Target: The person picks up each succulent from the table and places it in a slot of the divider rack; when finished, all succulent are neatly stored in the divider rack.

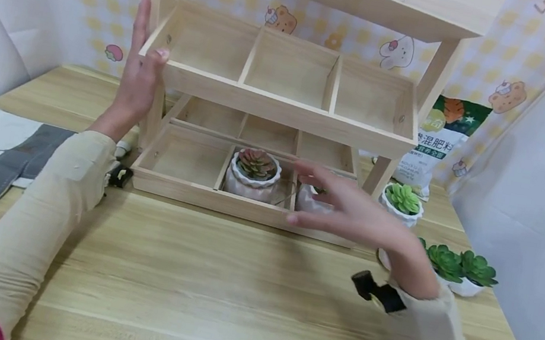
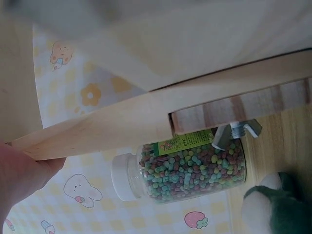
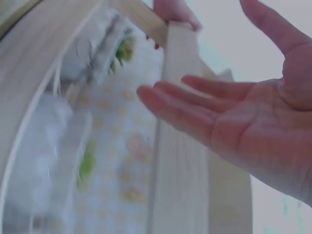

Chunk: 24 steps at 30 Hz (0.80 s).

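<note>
A tiered wooden plant shelf (image 1: 283,103) stands on the table. My left hand (image 1: 138,78) grips its left side, the thumb at the middle tray's front corner and the fingers along the upright. In the lower tray's middle compartment sits a white scalloped pot with a reddish succulent (image 1: 254,170). A second white pot (image 1: 308,200) is in the right compartment, partly hidden by my right hand (image 1: 353,207). The right hand hovers before that pot with fingers extended and nothing held. In the blurred right wrist view its palm and spread fingers show.
On the right are a white pot with a bright green succulent (image 1: 403,199), darker green potted succulents (image 1: 474,270) and a fertilizer bag (image 1: 424,153). A jar of coloured granules (image 2: 190,170) is behind the shelf's left side. Grey-and-white gloves (image 1: 10,150) lie at left.
</note>
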Motion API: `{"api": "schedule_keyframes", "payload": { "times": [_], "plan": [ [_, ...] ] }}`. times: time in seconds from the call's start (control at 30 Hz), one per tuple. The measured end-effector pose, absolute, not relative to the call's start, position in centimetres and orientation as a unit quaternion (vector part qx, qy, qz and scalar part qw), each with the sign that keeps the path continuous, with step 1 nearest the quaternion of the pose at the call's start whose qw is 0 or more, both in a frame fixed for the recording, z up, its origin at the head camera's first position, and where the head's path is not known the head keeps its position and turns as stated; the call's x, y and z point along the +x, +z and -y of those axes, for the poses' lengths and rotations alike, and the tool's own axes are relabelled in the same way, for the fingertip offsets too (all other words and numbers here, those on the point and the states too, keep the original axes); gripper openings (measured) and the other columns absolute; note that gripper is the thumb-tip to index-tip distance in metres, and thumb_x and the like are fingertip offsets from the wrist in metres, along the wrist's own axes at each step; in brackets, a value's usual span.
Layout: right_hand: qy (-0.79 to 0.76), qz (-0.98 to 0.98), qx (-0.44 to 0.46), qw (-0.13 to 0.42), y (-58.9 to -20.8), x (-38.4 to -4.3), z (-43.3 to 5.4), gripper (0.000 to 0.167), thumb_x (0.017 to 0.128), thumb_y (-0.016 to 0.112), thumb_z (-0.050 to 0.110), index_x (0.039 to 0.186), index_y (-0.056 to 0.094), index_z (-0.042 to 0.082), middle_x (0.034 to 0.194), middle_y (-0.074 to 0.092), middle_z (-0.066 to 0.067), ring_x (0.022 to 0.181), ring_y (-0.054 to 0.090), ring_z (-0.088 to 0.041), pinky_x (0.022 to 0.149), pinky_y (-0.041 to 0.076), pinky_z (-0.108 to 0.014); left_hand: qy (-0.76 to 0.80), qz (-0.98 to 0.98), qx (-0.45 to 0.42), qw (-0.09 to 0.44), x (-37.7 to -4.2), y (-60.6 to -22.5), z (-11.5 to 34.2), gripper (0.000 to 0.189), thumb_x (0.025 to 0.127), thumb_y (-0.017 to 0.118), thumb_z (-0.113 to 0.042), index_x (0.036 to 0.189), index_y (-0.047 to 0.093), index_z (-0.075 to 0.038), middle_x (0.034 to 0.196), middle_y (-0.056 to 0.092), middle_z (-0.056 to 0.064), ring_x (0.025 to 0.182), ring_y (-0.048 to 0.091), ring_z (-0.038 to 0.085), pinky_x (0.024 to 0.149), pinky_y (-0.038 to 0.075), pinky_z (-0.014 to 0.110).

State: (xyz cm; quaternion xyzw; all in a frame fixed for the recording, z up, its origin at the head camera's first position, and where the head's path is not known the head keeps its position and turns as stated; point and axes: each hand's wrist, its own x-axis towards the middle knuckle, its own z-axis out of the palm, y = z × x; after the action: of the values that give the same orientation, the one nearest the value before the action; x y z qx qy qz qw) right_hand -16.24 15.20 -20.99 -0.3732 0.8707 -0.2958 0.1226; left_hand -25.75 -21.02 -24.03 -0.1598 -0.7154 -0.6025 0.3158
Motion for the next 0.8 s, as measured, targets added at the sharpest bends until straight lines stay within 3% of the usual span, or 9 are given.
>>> {"api": "schedule_keyframes", "payload": {
  "times": [0.1, 0.27, 0.43, 0.63, 0.8],
  "plan": [
    [-0.322, -0.859, -0.388, 0.088, -20.7, -15.5, -17.4, 0.065, 0.084, 0.068, 0.026, 0.14, 0.039, 0.011, 0.14, 0.042, -0.004, 0.125, 0.042, -0.023, 0.095, 0.039, -0.046, -0.602, 0.716, -0.158, 0.316, -25.7, -24.0, 21.0, 0.075, 0.084, 0.035, -0.02, 0.151, 0.001, -0.021, 0.152, 0.01, -0.007, 0.132, 0.021, 0.01, 0.104, 0.015, 0.033],
    [-0.346, -0.85, -0.397, 0.031, -20.6, -15.1, -21.9, 0.046, 0.085, 0.066, 0.008, 0.129, 0.052, 0.007, 0.126, 0.055, -0.003, 0.114, 0.053, -0.021, 0.091, 0.044, -0.034, -0.616, 0.706, -0.155, 0.312, -25.9, -24.2, 20.6, 0.074, 0.084, 0.033, -0.015, 0.151, 0.002, -0.024, 0.151, 0.014, -0.007, 0.131, 0.022, 0.011, 0.103, 0.015, 0.031],
    [-0.304, -0.897, -0.319, 0.031, -19.9, -15.3, -27.1, 0.04, 0.088, 0.061, 0.009, 0.127, 0.053, 0.006, 0.12, 0.059, -0.006, 0.107, 0.057, -0.019, 0.084, 0.047, -0.024, -0.622, 0.701, -0.162, 0.309, -25.9, -24.4, 20.7, 0.075, 0.084, 0.035, -0.016, 0.151, 0.001, -0.025, 0.152, 0.013, -0.007, 0.131, 0.021, 0.011, 0.105, 0.014, 0.031],
    [-0.172, -0.965, -0.187, 0.068, -20.5, -16.7, -31.2, 0.053, 0.09, 0.059, 0.032, 0.128, 0.048, -0.003, 0.117, 0.059, -0.021, 0.106, 0.056, -0.034, 0.082, 0.047, -0.046, -0.609, 0.711, -0.159, 0.314, -25.5, -25.3, 21.0, 0.075, 0.084, 0.035, -0.019, 0.151, 0.002, -0.024, 0.151, 0.016, -0.006, 0.131, 0.025, 0.013, 0.104, 0.015, 0.032],
    [-0.201, -0.967, -0.126, 0.092, -21.5, -18.8, -32.2, 0.069, 0.09, 0.056, 0.041, 0.136, 0.035, -0.006, 0.131, 0.044, -0.029, 0.117, 0.043, -0.044, 0.088, 0.04, -0.056, -0.609, 0.703, -0.173, 0.323, -25.7, -24.9, 20.9, 0.074, 0.084, 0.035, -0.019, 0.151, 0.003, -0.025, 0.15, 0.016, -0.007, 0.131, 0.024, 0.013, 0.104, 0.016, 0.033]
  ]
}}
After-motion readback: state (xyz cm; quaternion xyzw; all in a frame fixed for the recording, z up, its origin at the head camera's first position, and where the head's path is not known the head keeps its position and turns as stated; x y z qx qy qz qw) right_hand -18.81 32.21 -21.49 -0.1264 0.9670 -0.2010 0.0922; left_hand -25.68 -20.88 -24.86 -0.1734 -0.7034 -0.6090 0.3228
